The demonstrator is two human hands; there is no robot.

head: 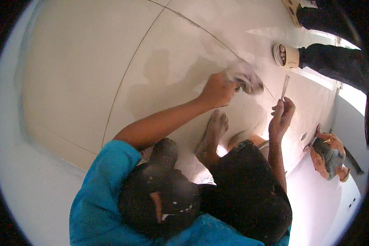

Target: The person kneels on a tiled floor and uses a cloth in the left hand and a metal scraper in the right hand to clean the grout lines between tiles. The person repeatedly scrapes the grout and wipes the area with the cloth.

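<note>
My left hand (pixel 220 91) grips a crumpled, greyish cloth (pixel 246 77), blurred, which lies over a dark joint line between the large beige floor tiles (pixel 172 55). To the right, my right hand (pixel 282 115) is raised with a thin, flat, pale strip-like tool (pixel 285 86) between thumb and fingers, pointing away from me; its exact kind cannot be told. My bare, dusty foot (pixel 215 129) rests on the floor between the two forearms.
A person in dark trousers and a sandal (pixel 290 57) stands at the upper right. Another person (pixel 329 153) crouches or sits by the wall at the far right. A small dark object (pixel 304 136) lies on the floor near them. A pale wall (pixel 33 184) runs along the left.
</note>
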